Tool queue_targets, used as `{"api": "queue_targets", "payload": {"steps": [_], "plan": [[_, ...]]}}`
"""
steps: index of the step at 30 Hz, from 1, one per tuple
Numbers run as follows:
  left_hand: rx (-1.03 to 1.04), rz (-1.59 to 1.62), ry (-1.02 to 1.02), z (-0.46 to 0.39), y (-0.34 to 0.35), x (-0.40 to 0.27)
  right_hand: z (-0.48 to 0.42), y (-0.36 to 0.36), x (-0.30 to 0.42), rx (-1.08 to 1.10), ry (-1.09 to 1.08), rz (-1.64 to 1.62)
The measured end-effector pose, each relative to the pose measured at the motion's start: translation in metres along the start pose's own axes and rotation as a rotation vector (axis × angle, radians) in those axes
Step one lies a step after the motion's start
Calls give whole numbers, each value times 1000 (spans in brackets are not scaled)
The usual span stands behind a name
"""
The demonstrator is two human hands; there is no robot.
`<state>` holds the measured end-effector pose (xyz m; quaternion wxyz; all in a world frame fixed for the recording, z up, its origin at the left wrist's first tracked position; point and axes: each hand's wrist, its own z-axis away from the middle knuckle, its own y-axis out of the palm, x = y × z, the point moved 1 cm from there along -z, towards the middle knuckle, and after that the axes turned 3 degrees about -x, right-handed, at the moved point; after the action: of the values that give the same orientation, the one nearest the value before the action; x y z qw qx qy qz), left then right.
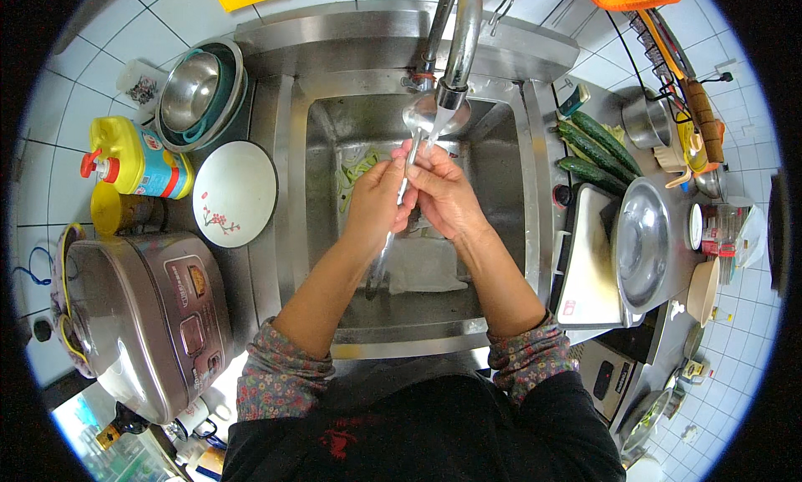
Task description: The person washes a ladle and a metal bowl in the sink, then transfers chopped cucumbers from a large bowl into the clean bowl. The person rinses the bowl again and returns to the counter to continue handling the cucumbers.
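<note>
A metal ladle (418, 115) is held over the stainless steel sink (539, 231), its bowl right below the faucet (465, 37). Running water falls onto the bowl. My left hand (376, 200) grips the ladle's handle, which slants down past the wrist. Close beside it, my right hand (448, 194) has its thumb and fingers on the same handle, nearer the bowl. Green peelings (360, 165) lie at the left of the sink floor. Under my wrists is a pale, flat, translucent thing (426, 272) that I cannot identify.
Left of the sink stand nested bowls (191, 90), a yellow pump jug (141, 159), a white plate (235, 194) and an electric cooker (147, 319). To the right are several cucumbers (595, 147), a cutting board (586, 263) and a metal basin (643, 244) resting partly over it.
</note>
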<state>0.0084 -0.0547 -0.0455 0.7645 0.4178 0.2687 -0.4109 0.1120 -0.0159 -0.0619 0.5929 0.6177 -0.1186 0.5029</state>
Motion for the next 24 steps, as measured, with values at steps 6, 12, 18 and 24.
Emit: {"api": "queue_targets", "payload": {"steps": [6, 12, 18, 24], "plan": [[201, -53, 37, 11, 2, 4, -13, -4, 10, -280, -51, 118], [217, -100, 67, 8, 10, 0, -15, -6, 21, -250, 4, 129], [216, -261, 131, -8, 13, -9, -15, -10, 16, -350, -83, 109], [225, -317, 30, 21, -3, 21, -26, -9, 37, -496, -203, 228]]}}
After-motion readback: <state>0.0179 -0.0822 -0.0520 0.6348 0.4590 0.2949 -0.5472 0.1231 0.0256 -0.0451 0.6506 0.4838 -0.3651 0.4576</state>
